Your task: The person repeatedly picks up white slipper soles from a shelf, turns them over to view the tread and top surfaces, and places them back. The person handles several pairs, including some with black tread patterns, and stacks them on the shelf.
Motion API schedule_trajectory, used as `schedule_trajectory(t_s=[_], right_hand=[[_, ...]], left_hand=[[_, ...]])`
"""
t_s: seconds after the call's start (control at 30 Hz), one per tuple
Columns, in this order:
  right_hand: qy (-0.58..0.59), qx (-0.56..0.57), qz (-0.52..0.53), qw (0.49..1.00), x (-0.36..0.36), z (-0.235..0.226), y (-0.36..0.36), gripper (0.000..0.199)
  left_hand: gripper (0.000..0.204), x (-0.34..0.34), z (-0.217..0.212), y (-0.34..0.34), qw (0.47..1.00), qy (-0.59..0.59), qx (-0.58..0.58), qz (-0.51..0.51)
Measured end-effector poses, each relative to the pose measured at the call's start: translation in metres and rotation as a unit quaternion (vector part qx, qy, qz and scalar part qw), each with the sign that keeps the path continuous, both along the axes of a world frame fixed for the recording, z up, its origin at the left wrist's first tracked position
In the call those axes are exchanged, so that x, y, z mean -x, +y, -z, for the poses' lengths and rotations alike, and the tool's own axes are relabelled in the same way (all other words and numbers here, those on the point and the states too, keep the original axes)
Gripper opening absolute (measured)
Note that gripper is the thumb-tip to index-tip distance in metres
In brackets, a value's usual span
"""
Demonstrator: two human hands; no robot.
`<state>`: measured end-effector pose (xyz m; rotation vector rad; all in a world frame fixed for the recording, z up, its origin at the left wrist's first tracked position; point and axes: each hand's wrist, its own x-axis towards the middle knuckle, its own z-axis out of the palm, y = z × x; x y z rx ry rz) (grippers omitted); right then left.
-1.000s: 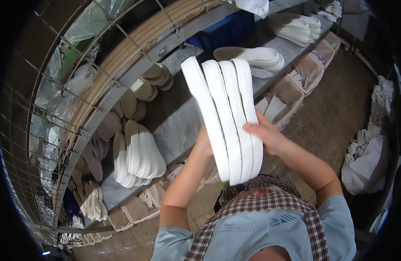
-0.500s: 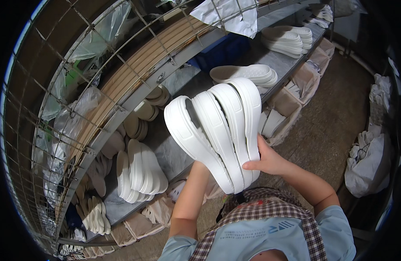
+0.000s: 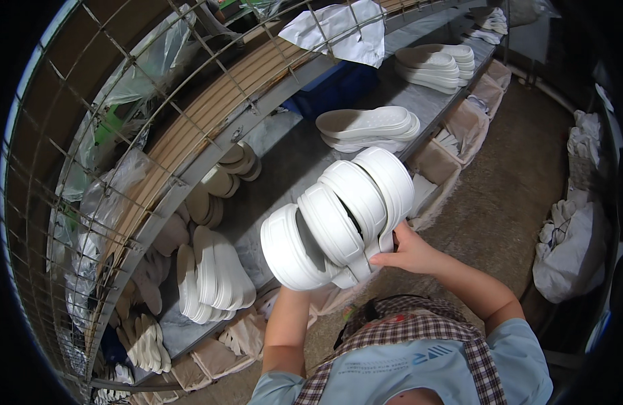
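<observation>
A fan of several thick white shoe soles (image 3: pixel 335 223) is held up in front of me, rounded ends facing up and narrow sides bunched together lower down. My right hand (image 3: pixel 407 253) grips the bundle at its lower right, thumb across the front and fingers partly behind. My left forearm (image 3: pixel 288 320) rises to the bundle's lower left. The left hand itself is hidden behind the soles, so its fingers do not show. Beyond the bundle, a short stack of similar soles (image 3: pixel 369 125) lies on the grey shelf (image 3: pixel 271 182).
More pale soles stand in a row (image 3: pixel 217 277) at the left of the shelf, and another stack (image 3: pixel 436 67) is at the far right. A blue bin (image 3: pixel 331 88) sits at the back. Wire mesh (image 3: pixel 82 169) curves along the left. Lined boxes (image 3: pixel 436 165) edge the shelf.
The bundle of soles has tilted, so its rounded ends now point more toward me and it looks shorter. My right hand keeps its hold and has shifted slightly.
</observation>
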<state>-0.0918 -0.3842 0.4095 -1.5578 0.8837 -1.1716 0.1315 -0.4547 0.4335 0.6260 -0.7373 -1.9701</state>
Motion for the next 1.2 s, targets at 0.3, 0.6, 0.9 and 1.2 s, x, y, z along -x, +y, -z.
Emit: schedule_trajectory(t_s=[0.3, 0.6, 0.9, 1.2], right_hand=[[0.012, 0.165, 0.074, 0.983, 0.016, 0.010, -0.042, 0.065], [-0.172, -0.100, -0.111, 0.974, 0.044, -0.006, -0.028, 0.038], [-0.153, -0.141, -0.027, 0.978, 0.026, 0.000, 0.007, 0.075], [-0.174, -0.187, -0.076, 0.964, 0.024, 0.000, 0.013, 0.116]], left_hand=[[0.061, 0.017, -0.014, 0.034, 0.999, -0.030, -0.037, 0.007], [0.089, 0.019, 0.013, 0.036, 0.980, -0.141, 0.029, -0.136], [0.101, 0.028, 0.016, 0.048, 0.960, -0.154, 0.136, -0.192], [0.068, 0.006, 0.031, 0.051, 0.999, -0.037, -0.028, -0.011]])
